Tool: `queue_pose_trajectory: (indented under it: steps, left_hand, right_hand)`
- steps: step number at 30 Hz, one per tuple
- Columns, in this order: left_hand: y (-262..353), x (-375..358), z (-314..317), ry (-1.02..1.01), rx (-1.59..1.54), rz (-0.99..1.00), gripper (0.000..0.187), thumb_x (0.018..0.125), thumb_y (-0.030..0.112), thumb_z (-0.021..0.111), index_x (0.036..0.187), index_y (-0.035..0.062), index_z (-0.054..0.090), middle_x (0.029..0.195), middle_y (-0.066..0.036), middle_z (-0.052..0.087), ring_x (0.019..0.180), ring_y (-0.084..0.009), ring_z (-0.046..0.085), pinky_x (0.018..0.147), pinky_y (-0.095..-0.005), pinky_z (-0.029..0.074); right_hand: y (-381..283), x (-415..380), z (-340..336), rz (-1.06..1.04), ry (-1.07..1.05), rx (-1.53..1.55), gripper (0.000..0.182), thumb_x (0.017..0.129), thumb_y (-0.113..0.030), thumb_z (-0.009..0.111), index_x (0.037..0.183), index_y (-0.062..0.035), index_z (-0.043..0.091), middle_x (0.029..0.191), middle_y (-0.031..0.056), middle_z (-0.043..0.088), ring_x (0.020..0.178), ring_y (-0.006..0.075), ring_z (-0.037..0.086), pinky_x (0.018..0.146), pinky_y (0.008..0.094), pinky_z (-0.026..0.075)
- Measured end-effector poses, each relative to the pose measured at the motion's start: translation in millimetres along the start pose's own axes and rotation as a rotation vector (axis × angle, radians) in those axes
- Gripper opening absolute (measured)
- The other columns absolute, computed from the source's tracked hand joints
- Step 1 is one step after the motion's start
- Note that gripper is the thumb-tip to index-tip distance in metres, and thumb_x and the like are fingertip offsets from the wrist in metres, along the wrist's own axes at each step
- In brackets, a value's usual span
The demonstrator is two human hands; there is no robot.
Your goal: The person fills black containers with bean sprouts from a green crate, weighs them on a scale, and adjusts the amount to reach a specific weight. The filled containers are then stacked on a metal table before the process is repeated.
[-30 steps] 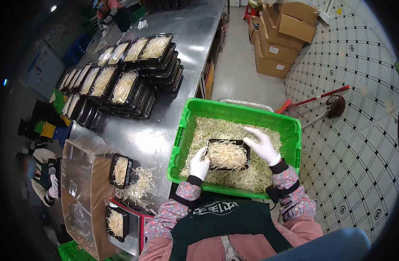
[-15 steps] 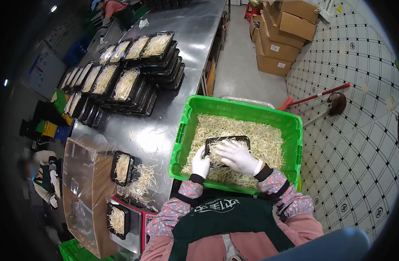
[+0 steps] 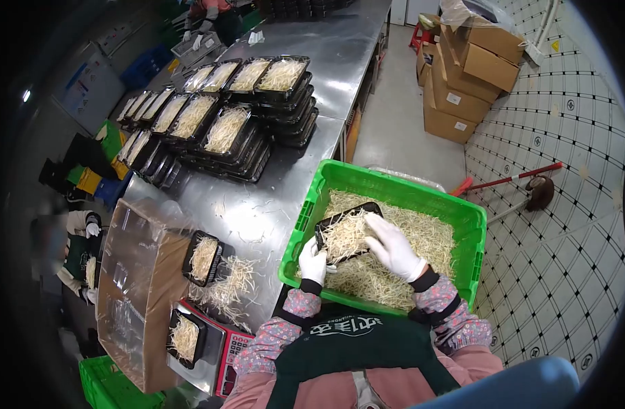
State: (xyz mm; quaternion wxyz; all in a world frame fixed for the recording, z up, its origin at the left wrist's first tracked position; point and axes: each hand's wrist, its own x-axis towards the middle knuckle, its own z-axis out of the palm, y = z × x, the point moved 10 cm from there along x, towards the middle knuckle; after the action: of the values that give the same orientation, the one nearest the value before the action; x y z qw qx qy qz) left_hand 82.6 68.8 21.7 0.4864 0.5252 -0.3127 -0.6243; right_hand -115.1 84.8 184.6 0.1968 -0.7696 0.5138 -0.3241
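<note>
A black tray (image 3: 346, 234) heaped with pale sprouts is tilted above the left part of a green crate (image 3: 387, 178) full of sprouts. White-gloved, my left hand (image 3: 313, 262) grips the tray's lower left corner. My right hand (image 3: 395, 249), also gloved, rests against the tray's right side with its fingers stretched out. To the left, one filled tray (image 3: 186, 339) sits on a red-framed scale (image 3: 234, 349), and another filled tray (image 3: 203, 258) stands beside loose sprouts (image 3: 234, 283) on the metal table (image 3: 258, 198).
Stacks of filled trays (image 3: 224, 129) stand on the table's far left. A clear plastic-covered box (image 3: 131, 273) is left of the scale. Cardboard boxes (image 3: 462, 95) and a red-handled tool (image 3: 517, 178) are at the right. Co-workers (image 3: 77, 255) appear at the left and top.
The tray has come up out of the sprouts and tilted, now more heaped. My right hand has shifted from over the tray to its right side. The whole view has shifted slightly.
</note>
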Motion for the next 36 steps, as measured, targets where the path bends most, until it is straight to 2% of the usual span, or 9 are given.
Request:
queue_pose_trajectory:
  steps: [5,9,12,16,18,22,25,29,36]
  left_hand:
    - [-1,-3,10,-0.031,0.004,-0.023,0.052,0.084,-0.01,0.042,0.135,-0.0022,0.043,0.117,-0.015,0.064,0.071,-0.0214,0.068,0.04,-0.0282,0.055]
    - [-4,-6,19,-0.065,0.032,-0.012,0.053,0.083,-0.011,0.042,0.136,-0.0032,0.043,0.119,-0.015,0.063,0.077,-0.0202,0.069,0.043,-0.0276,0.057]
    - [3,-3,12,-0.033,0.026,0.042,0.053,0.083,-0.012,0.042,0.135,-0.0038,0.043,0.119,-0.014,0.063,0.08,-0.0192,0.069,0.045,-0.0259,0.056]
    - [3,-7,17,-0.054,0.066,0.063,0.054,0.082,-0.01,0.041,0.135,-0.0013,0.045,0.121,-0.014,0.061,0.082,-0.0191,0.068,0.048,-0.0259,0.056]
    - [8,-8,27,-0.091,0.085,0.129,0.054,0.082,-0.01,0.04,0.135,-0.0014,0.044,0.124,-0.014,0.06,0.087,-0.0189,0.068,0.049,-0.0258,0.057]
    - [3,-5,22,-0.066,0.038,0.082,0.052,0.082,-0.01,0.041,0.134,-0.0011,0.047,0.125,-0.013,0.06,0.088,-0.0161,0.067,0.053,-0.0232,0.057]
    - [14,-4,18,-0.058,0.203,0.304,0.053,0.083,-0.009,0.046,0.135,0.0004,0.048,0.123,-0.011,0.061,0.092,-0.0142,0.064,0.058,-0.024,0.056]
    - [19,-8,-6,-0.047,-0.097,-0.004,0.053,0.086,-0.006,0.044,0.138,-0.0007,0.043,0.121,-0.012,0.062,0.071,-0.0142,0.064,0.043,-0.0257,0.052]
    - [78,-13,-166,0.331,-0.178,0.245,0.054,0.086,-0.002,0.047,0.139,-0.0026,0.04,0.118,-0.017,0.061,0.063,-0.0198,0.065,0.044,-0.0281,0.056]
  right_hand:
    - [-13,-3,49,-0.158,-0.319,0.077,0.024,0.092,-0.024,0.054,0.097,-0.0049,0.07,0.091,0.0156,0.066,0.09,0.0345,0.061,0.082,0.0435,0.049]
    - [3,4,75,-0.087,-0.373,-0.038,0.025,0.092,-0.023,0.054,0.098,-0.0049,0.069,0.092,0.0154,0.066,0.085,0.0347,0.061,0.08,0.0434,0.049]
    - [12,16,51,-0.025,-0.294,0.251,0.026,0.092,-0.022,0.056,0.104,-0.0044,0.069,0.095,0.016,0.067,0.094,0.0337,0.062,0.083,0.042,0.049]
    - [12,34,24,-0.001,-0.038,-0.041,0.04,0.093,-0.028,0.055,0.124,-0.0045,0.059,0.118,0.0175,0.062,0.117,0.0362,0.053,0.102,0.0461,0.039]
    - [-3,16,60,-0.202,-0.165,-0.426,0.047,0.095,-0.03,0.053,0.135,-0.0054,0.051,0.134,0.0201,0.052,0.128,0.0363,0.046,0.109,0.0512,0.031]
    - [10,0,80,-0.07,-0.4,-0.165,0.047,0.097,-0.034,0.049,0.136,-0.0094,0.051,0.141,0.0145,0.05,0.135,0.0336,0.041,0.113,0.0527,0.024]
    - [3,19,37,-0.103,-0.163,0.039,0.036,0.092,-0.019,0.059,0.125,-0.0041,0.061,0.131,0.0174,0.058,0.126,0.035,0.05,0.109,0.0445,0.036]
    - [7,29,-51,0.099,0.284,0.372,0.033,0.091,-0.002,0.055,0.123,0.0021,0.06,0.124,0.0146,0.062,0.116,0.0245,0.058,0.102,0.033,0.042]
    - [79,-6,-75,0.246,0.416,0.501,0.029,0.099,-0.008,0.05,0.125,0.0012,0.059,0.123,0.0113,0.062,0.114,0.0196,0.059,0.101,0.033,0.044]
